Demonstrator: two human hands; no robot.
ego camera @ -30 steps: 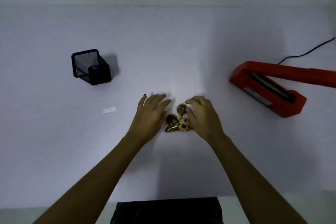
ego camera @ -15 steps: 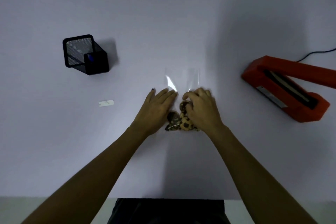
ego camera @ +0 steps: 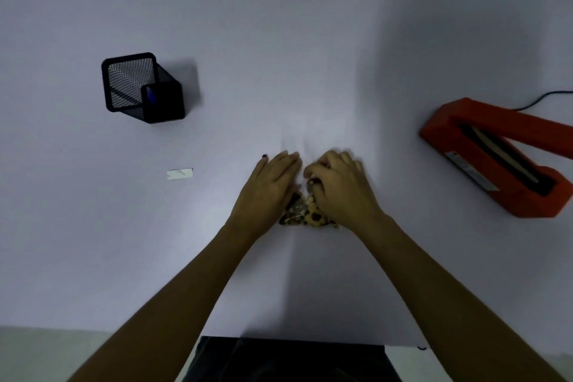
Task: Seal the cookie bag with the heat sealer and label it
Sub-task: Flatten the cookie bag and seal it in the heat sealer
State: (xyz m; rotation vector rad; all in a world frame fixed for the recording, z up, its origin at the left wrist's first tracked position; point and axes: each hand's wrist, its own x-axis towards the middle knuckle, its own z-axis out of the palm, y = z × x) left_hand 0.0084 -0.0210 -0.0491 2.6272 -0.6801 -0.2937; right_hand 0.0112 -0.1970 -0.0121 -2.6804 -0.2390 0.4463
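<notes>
A clear plastic cookie bag (ego camera: 310, 214) with several brown spotted cookies lies on the white table in the middle. Its transparent upper part reaches away from me and is hard to make out. My left hand (ego camera: 269, 192) lies flat on the bag's left side with fingers together. My right hand (ego camera: 338, 189) is curled over the bag's right side, fingertips pinching at the plastic above the cookies. The red heat sealer (ego camera: 496, 158) stands at the right with its arm raised. A small white label (ego camera: 179, 173) lies on the table to the left.
A black mesh pen holder (ego camera: 139, 87) with a blue pen in it stands at the back left. The sealer's black cord (ego camera: 545, 99) runs off the right edge. The table's near edge (ego camera: 294, 339) is right in front of my body.
Both hands have closed in over the cookies, and my right fingers have curled tighter on the plastic. The bright glints on the bag's upper part have faded.
</notes>
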